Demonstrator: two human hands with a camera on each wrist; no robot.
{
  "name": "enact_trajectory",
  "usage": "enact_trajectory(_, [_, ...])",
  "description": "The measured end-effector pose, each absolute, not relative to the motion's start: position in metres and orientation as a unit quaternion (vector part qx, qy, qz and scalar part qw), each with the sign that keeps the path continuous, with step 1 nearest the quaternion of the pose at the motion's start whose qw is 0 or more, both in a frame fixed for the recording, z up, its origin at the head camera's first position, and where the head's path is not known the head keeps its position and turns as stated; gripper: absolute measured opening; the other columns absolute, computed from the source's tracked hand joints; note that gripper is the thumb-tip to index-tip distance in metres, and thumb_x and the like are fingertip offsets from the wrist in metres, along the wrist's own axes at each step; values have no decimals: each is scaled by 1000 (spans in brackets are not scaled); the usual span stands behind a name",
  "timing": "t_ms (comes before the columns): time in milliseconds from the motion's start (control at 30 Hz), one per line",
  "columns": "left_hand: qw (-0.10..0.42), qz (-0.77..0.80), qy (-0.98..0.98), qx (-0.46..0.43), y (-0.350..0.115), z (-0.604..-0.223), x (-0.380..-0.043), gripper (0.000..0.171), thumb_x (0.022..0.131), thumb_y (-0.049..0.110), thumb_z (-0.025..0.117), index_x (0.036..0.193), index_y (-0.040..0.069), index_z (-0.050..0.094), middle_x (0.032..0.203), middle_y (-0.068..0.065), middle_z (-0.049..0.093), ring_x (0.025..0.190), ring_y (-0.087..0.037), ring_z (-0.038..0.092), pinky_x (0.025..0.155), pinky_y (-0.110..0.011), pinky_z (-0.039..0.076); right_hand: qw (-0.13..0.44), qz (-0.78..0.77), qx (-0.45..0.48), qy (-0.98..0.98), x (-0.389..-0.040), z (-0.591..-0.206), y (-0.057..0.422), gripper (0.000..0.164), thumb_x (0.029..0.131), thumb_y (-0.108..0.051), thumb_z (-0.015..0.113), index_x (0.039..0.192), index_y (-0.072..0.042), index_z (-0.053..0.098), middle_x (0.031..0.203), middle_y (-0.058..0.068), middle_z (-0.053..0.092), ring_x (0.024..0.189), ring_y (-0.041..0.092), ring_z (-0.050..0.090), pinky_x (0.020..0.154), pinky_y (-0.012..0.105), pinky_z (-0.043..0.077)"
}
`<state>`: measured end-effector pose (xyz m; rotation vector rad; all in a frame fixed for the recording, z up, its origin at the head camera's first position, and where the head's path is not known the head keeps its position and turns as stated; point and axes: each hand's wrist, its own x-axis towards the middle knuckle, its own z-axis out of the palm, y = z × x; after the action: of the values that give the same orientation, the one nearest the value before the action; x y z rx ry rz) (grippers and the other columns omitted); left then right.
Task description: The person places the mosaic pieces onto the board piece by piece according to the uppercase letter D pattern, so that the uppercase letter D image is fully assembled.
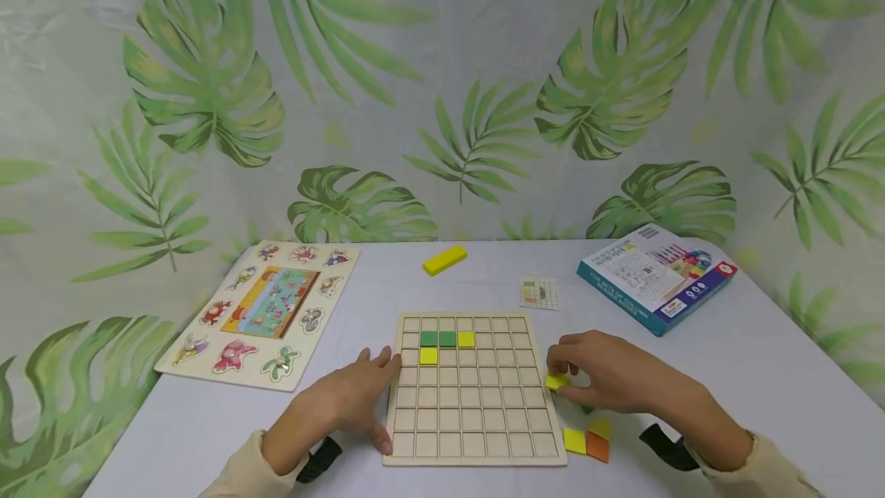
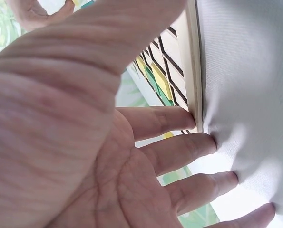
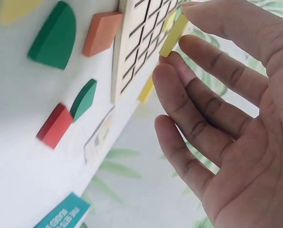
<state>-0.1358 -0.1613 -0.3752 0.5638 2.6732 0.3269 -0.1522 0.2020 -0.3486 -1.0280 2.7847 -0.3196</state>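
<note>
A wooden grid board (image 1: 473,400) lies flat on the table. Two green tiles (image 1: 439,339) and a yellow tile (image 1: 466,339) sit in its second row, with another yellow tile (image 1: 429,356) below the first green one. Along the board's left edge rests my left hand (image 1: 356,398), fingers extended; in the left wrist view its fingertips touch the board's side and the tablecloth. By the right edge, my right hand (image 1: 608,371) pinches a yellow square tile (image 3: 174,35) between thumb and fingers.
Near the board's lower right corner lie loose yellow (image 1: 575,440) and orange (image 1: 598,449) tiles. The right wrist view shows green (image 3: 55,38) and red (image 3: 55,126) pieces. Behind are a pattern card (image 1: 539,293), a yellow block (image 1: 445,260), a box (image 1: 653,275) and an animal puzzle (image 1: 256,321).
</note>
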Motion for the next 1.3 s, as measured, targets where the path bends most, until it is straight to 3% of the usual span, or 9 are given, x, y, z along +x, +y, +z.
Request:
enact_trajectory(767, [184, 106, 956, 204, -159, -377, -132, 122, 56, 43, 93, 154, 0, 35, 163, -18, 28, 146, -52, 26, 104, -64, 42, 54, -92, -406, 908, -174, -348, 147, 10, 89, -25, 76, 96, -23, 70, 90, -11, 67, 80, 7, 60, 74, 26, 53])
enact_trajectory(1067, [184, 102, 958, 194, -158, -373, -131, 123, 57, 45, 91, 155, 1, 32, 164, -16, 27, 147, -51, 25, 104, -66, 41, 34, -97, -459, 882, -184, -352, 121, 7, 89, -19, 75, 94, -18, 70, 92, -6, 70, 81, 10, 64, 72, 23, 52])
enact_trajectory(1300, [180, 90, 959, 199, -158, -374, -131, 123, 56, 46, 91, 155, 2, 32, 164, -16, 27, 147, -51, 26, 106, -63, 41, 48, -88, -467, 879, -191, -361, 91, 8, 90, -24, 75, 92, -18, 70, 87, -7, 68, 79, 7, 60, 73, 23, 51])
